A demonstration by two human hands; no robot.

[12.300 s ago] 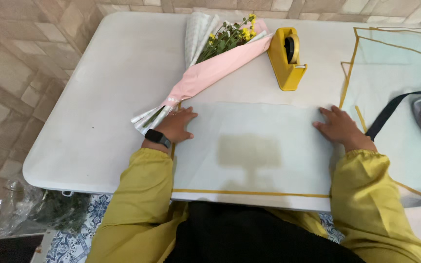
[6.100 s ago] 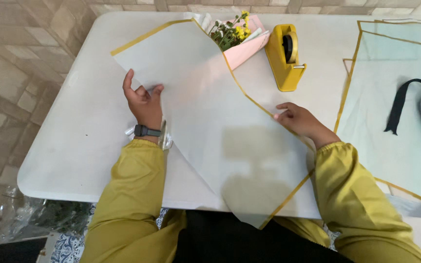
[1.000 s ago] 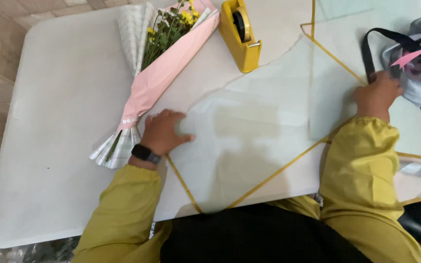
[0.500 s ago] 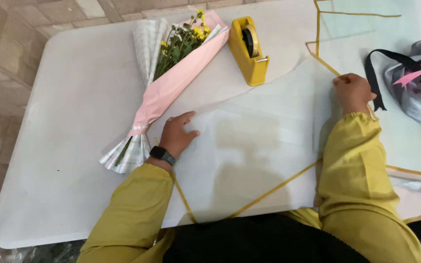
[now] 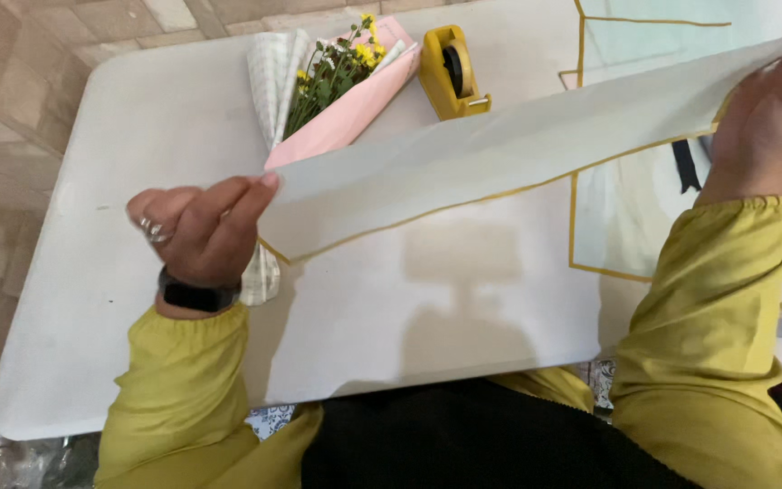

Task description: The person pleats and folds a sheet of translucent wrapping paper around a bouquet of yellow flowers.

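The gold-edged wrapping sheet [image 5: 500, 172], flat half a second ago, now hangs lifted — left hand [image 5: 196, 231] and right hand [image 5: 767, 118] pinching opposite edges (bouquet [image 5: 341, 100] waits behind) — it wants careful laying down.

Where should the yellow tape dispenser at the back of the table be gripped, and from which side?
Probably across its two flat yellow side walls, from above. The tape dispenser stands upright on the table, narrow and tall, its top free. The flower bouquet lies close on its left and the lifted wrapping sheet crosses in front, so a sideways approach looks crowded.
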